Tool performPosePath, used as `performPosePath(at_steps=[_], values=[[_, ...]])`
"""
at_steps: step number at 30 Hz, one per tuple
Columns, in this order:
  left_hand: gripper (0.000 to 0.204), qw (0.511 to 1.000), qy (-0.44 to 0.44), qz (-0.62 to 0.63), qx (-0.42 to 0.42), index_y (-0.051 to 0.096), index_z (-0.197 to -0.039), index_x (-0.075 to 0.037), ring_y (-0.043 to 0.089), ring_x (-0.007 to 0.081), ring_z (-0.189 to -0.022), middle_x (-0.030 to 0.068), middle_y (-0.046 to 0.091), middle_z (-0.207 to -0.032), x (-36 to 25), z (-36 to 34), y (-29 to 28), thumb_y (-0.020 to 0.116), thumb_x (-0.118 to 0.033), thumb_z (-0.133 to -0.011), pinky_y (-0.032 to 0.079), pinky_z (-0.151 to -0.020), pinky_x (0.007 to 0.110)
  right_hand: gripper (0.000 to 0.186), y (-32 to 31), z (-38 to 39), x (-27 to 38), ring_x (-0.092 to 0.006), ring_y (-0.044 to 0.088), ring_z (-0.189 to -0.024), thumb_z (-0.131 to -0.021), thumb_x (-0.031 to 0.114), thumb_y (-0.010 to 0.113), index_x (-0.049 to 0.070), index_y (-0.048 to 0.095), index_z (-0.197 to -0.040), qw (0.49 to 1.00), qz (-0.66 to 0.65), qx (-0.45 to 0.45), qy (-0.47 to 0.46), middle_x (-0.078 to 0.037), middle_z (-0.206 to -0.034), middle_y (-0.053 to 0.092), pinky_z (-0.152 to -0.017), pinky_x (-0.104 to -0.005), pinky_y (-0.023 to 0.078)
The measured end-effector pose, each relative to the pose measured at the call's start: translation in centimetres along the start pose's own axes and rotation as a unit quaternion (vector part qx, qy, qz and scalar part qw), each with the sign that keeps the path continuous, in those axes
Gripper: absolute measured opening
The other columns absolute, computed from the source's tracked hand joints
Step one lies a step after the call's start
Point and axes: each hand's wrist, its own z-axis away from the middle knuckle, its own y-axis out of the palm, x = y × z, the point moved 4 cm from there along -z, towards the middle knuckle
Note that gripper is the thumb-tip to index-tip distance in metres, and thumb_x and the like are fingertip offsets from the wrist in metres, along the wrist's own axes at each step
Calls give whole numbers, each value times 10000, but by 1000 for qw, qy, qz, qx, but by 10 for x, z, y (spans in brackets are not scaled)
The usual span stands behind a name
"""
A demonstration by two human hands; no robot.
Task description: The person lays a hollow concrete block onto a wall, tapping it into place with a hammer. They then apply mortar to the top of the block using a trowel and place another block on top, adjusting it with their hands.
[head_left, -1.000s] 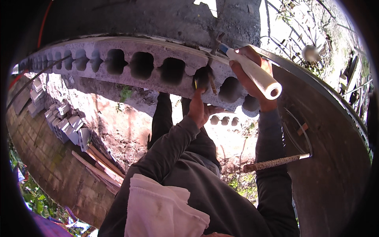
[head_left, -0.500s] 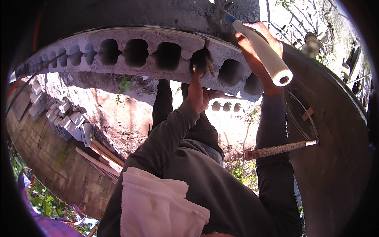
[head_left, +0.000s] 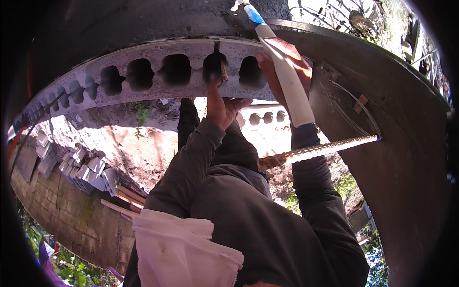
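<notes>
A row of hollow concrete blocks (head_left: 143,93) curves across the upper part of the head view. My left hand (head_left: 221,109) grips the near wall of one block, its thumb over the edge at a dark hollow and its fingers along the near face. Inside that hollow stands a short brownish rod (head_left: 224,72), partly in shadow. My right hand (head_left: 287,64) is closed round the pale handle of a hammer (head_left: 289,81) with a blue band near its head. The hammer head lies at the top edge, over the dark surface beyond the blocks.
A ribbed steel bar (head_left: 325,150) juts across my right forearm from the dark wall (head_left: 401,177). Thin wire (head_left: 366,107) curves above it. Loose blocks (head_left: 88,170) and wooden planks (head_left: 126,198) lie at lower left. A pale cloth (head_left: 186,248) hangs on my front.
The view has shifted, so the blocks and bar appear farther left. My right hand has swung the hammer left, its handle now steeper. The left hand stays at the same hollow.
</notes>
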Motion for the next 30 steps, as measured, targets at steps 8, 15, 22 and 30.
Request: performPosePath(at_steps=[8, 15, 22, 30], values=[[627, 999, -37, -5, 5, 485, -1398, -57, 612, 343, -1213, 170, 581, -1345, 7, -11, -11, 435, -523, -981, 569, -974, 508, 393, -15, 97, 49, -219, 672, -860, -796, 19, 827, 93, 713, -1164, 995, -3, -60, 83, -96, -1004, 640, -720, -320, 548], [696, 999, -34, -25, -26, 515, -1346, 20, 627, 379, -1194, 218, 604, -1309, 5, -4, -6, 475, -558, -960, 554, -1015, 532, 392, -20, 156, 91, -219, 642, -852, -803, -66, 805, 108, 676, -1130, 991, 56, -43, 113, -103, -1001, 635, -718, -327, 550], [679, 998, -48, 21, -25, 460, -1371, 13, 600, 440, -1203, 250, 546, -1327, 4, -4, -2, 523, -499, -931, 506, -1022, 643, 345, -5, 254, 110, -258, 598, -1253, -1026, 124, 561, 3, 614, -1344, 713, -543, -112, 429, -162, -1373, 586, -1091, -322, 473], [833, 998, -69, 8, 9, 334, -1503, -26, 363, 524, -1406, 309, 324, -1538, 1, -18, -16, 515, -580, -908, 375, -1160, 618, 489, 10, 290, 167, -245, 691, -912, -774, -105, 802, 115, 679, -1192, 846, -191, -221, 446, -110, -1056, 656, -774, -338, 584]])
